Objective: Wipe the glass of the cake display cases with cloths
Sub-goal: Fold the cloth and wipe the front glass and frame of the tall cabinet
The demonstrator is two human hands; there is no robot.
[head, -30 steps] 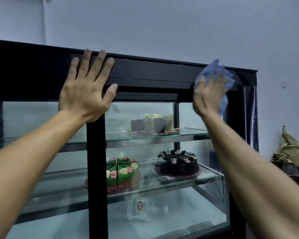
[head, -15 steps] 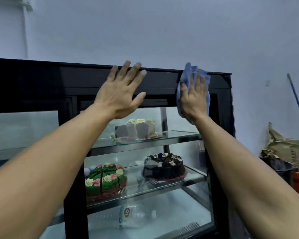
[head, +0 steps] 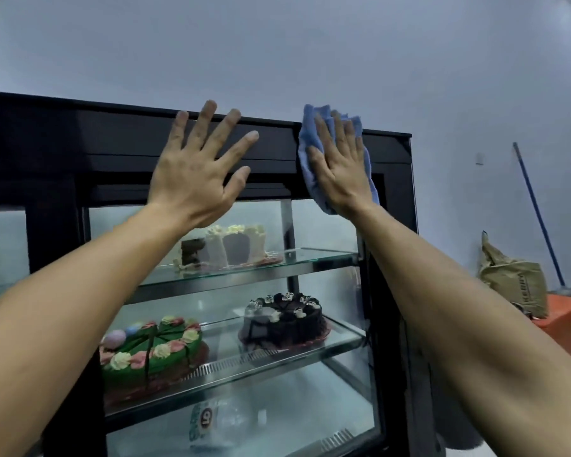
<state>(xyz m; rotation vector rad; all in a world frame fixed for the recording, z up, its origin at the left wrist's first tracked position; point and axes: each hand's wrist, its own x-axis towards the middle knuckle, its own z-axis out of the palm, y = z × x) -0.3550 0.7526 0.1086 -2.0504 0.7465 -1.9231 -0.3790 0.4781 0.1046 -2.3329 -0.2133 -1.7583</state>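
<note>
Pressing blue cloth [head: 310,140] flat-fingered, right hand [head: 342,169] on case frame [head: 119,140]; left hand [head: 195,173] splayed, grip empty.

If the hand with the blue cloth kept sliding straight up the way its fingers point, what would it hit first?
Probably nothing solid. The right hand presses the blue cloth near the display case's top edge; its fingers point up, where only bare wall shows, seemingly farther back.

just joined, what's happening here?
A person is cleaning a cake display case. The right hand presses a blue cloth flat against the black top frame, above the glass. The left hand is spread open on the same frame, bracing. Three cakes sit on the shelves inside.
</note>
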